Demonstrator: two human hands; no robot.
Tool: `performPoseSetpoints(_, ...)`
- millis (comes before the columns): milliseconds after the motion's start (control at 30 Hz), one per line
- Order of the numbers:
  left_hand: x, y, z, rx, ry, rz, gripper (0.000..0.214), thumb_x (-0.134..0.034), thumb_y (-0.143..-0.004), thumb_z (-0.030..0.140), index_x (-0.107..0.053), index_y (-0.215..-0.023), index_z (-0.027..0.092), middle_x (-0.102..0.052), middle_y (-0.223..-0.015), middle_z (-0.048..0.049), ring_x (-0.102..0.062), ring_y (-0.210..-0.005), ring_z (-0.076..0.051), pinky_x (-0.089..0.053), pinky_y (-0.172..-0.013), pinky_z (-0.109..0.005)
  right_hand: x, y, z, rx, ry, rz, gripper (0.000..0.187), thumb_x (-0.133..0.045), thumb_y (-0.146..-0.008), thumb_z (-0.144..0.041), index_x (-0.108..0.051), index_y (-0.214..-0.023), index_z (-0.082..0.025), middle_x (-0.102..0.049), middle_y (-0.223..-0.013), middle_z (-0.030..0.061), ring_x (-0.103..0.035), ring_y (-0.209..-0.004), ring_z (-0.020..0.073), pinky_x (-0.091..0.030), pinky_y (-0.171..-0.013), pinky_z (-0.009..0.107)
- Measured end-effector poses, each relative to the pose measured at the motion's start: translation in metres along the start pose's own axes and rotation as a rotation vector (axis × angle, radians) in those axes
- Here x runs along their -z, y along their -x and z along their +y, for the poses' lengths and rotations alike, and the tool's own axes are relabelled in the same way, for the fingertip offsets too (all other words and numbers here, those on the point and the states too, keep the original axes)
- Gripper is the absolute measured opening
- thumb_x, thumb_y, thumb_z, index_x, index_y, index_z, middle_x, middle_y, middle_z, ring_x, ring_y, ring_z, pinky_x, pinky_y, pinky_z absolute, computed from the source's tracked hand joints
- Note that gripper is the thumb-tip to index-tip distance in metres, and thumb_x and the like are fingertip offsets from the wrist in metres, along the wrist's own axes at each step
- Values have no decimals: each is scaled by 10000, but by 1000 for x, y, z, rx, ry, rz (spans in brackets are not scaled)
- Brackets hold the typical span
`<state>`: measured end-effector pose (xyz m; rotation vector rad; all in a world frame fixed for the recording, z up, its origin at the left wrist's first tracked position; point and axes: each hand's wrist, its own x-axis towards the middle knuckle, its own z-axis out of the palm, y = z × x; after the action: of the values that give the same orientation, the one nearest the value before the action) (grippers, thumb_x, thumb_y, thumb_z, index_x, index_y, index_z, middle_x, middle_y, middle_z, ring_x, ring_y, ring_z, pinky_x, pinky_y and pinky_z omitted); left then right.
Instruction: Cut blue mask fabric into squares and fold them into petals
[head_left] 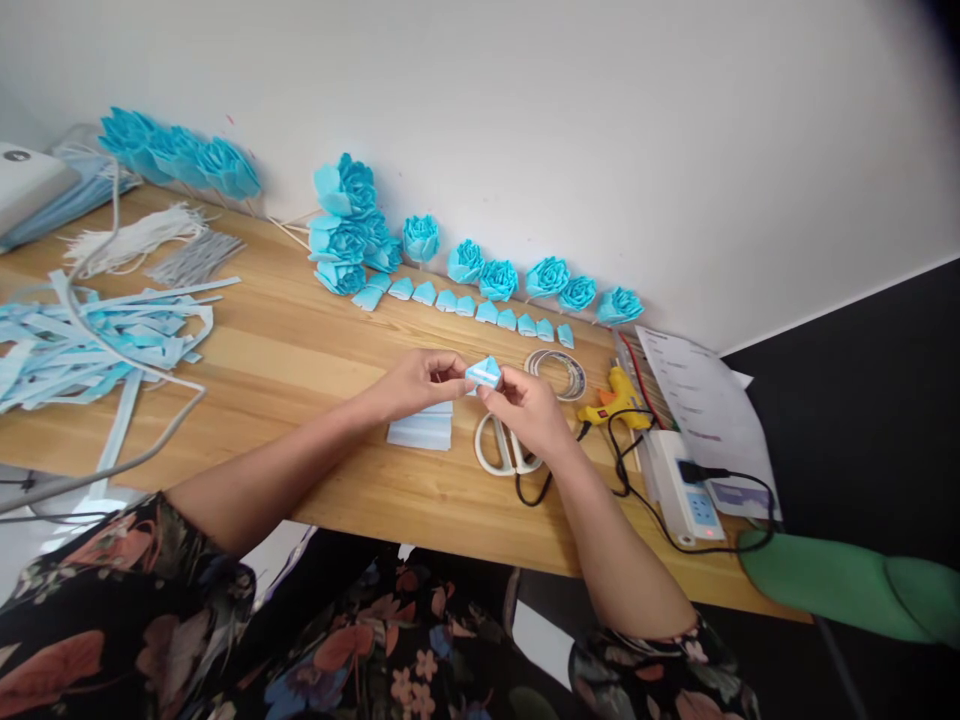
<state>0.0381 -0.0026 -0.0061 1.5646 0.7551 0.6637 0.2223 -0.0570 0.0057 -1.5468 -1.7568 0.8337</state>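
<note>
Between my two hands, just above the table, is a small folded blue-and-white piece of mask-like fabric (483, 373) with a pointed top. My left hand (420, 385) pinches its left side between thumb and fingertips. On the opposite side, my right hand (531, 405) grips it the same way. A flat, pale blue pleated sheet (421, 428) lies under my left hand. White-handled scissors (491, 450) rest below my right hand, their blades partly hidden. Behind the hands runs a row of similar folded blue pieces (487, 313).
Blue fabric roses (498, 280) line the wall. A roll of tape (568, 375), a yellow glue gun (616, 396) and a power strip (681, 490) with black cords sit at right. Cut blue strips (105, 335) and white cords (139, 238) pile at left, crossed by a grey cable (161, 378).
</note>
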Motion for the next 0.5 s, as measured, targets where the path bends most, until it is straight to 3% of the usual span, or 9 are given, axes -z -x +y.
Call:
performPoseSetpoints(233, 1, -2, -6, 18, 34, 7, 215, -609, -744, 351, -575, -730, 139, -510, -635, 31, -435, -575, -84, -329, -557, -221, 1, 0, 4, -6, -43, 6, 220, -566, -778, -331, -471, -637, -191, -423, -555, -54, -380, -508, 90, -290, -472, 212)
performPoseSetpoints(333, 4, -2, -4, 43, 53, 0, 219, -603, -747, 357, -570, -731, 141, -503, -621, 32, -421, -555, -81, -314, -539, -218, 5, -1, 6, -4, -117, -40, 194, -558, -794, -308, -507, -652, -188, -483, -574, -42, -427, -518, 95, -336, -481, 211)
performPoseSetpoints(400, 6, -2, -2, 52, 66, -23, 221, -581, -758, 360, -564, -720, 143, -522, -625, 23, -435, -559, -85, -333, -545, -220, 9, -2, 6, -8, -197, -68, 133, -541, -812, -298, -599, -777, -183, -581, -662, -15, -509, -562, 113, -407, -516, 223)
performPoseSetpoints(500, 8, -2, 4, 64, 83, -83, 230, -541, -777, 359, -559, -702, 143, -552, -640, 2, -477, -592, -100, -376, -577, -230, 12, -3, 6, 46, -271, 18, 301, -519, -837, -262, -607, -1121, -216, -671, -946, 39, -626, -769, 159, -509, -632, 263)
